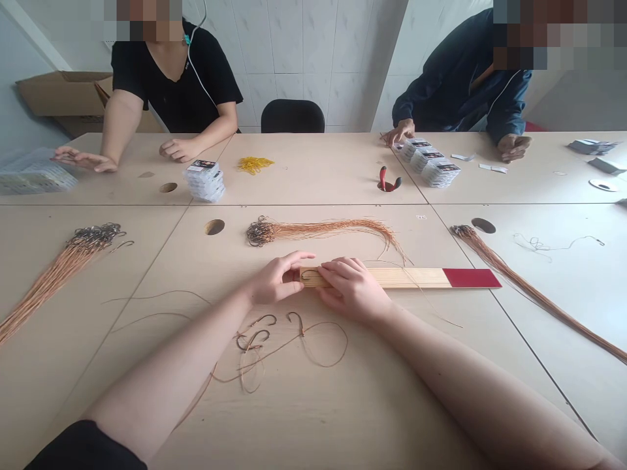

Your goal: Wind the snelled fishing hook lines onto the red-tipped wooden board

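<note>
A long wooden strip [406, 278] with a dark red right end lies across the table. A hook [308, 274] rests on its left end. My right hand [353, 287] lies over the strip beside the hook, fingers bent and pressed together on the wood. At the strip's left tip is my left hand [277, 277], thumb and fingers apart, nothing visible between them. Below my hands lie several loose hooks [255, 339] with thin brown line. A bundle of hooks with brown lines [318, 228] sits just beyond the strip.
More hook bundles lie left [63, 267] and right [529, 287]. Across the table [313, 418], two people sit by stacks of packets [204, 179]. Yellow pieces [255, 164] and red-handled pliers [383, 179], standing in a table hole, are between them.
</note>
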Demonstrator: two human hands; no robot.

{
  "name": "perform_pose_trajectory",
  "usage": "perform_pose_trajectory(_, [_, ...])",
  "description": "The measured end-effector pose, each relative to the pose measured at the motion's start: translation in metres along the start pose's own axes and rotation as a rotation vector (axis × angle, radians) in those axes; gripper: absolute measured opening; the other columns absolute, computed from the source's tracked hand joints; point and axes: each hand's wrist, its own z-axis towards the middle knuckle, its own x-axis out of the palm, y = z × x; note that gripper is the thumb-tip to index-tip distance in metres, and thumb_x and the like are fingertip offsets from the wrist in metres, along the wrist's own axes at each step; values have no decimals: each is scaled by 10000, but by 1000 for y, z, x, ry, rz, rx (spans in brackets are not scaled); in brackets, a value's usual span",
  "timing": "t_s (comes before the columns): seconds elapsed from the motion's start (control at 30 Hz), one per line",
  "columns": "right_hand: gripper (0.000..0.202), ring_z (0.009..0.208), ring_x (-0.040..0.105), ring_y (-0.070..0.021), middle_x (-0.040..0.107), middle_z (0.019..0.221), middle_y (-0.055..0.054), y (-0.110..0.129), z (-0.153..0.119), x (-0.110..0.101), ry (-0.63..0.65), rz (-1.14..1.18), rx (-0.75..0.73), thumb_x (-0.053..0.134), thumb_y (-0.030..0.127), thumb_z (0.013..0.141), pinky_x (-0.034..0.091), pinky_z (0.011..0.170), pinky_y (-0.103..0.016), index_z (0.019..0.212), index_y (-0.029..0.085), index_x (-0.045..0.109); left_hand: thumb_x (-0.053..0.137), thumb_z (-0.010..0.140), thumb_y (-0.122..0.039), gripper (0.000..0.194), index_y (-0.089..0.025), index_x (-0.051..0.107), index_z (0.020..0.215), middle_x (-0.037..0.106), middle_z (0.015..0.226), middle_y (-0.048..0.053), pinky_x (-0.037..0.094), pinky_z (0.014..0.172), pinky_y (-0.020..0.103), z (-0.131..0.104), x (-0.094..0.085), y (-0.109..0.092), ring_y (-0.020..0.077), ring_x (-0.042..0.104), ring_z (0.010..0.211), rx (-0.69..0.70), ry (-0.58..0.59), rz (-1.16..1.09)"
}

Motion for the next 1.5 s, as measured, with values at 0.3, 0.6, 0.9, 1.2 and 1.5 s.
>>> perform_pose_trajectory(0.3, [298,992,521,-206,604,1046,-96,2,0,0,-16,-1,-14,462,259,865,406,879,-366,1125,159,566,506,735,-229,207,-153,594,906,504,802,14,402,645,248,3,-4,-4,144,491,730,-21,0,205])
perform_pose_trajectory(0.6, [292,994,522,-207,597,1064,-99,1,-1,0,-21,-1,-18,466,257,862,402,882,-366,1121,168,567,462,753,-202,106,-149,540,800,436,724,-16,339,595,234,3,-2,-5,113,421,659,-10,7,177])
perform_pose_trajectory(0.9, [307,972,527,-208,599,1044,-96,0,0,4,-56,-3,-40,506,248,836,406,857,-367,1124,156,556,438,778,-209,151,-139,559,837,446,725,-18,337,602,226,4,-1,-2,110,425,664,-52,-4,165])
perform_pose_trajectory(1.2, [333,1031,509,-209,579,1085,-90,2,1,3,-23,-24,0,496,286,861,403,881,-363,1164,155,540,438,779,-182,160,-141,562,872,467,736,-23,342,610,220,5,-1,-1,107,431,675,-61,-1,92])
perform_pose_trajectory(1.5, [385,985,520,-208,573,1090,-98,0,1,2,34,-3,2,524,294,838,425,880,-378,1198,158,521,446,762,-164,159,-146,568,863,474,739,-23,341,621,222,4,-2,1,108,439,679,-60,-4,94])
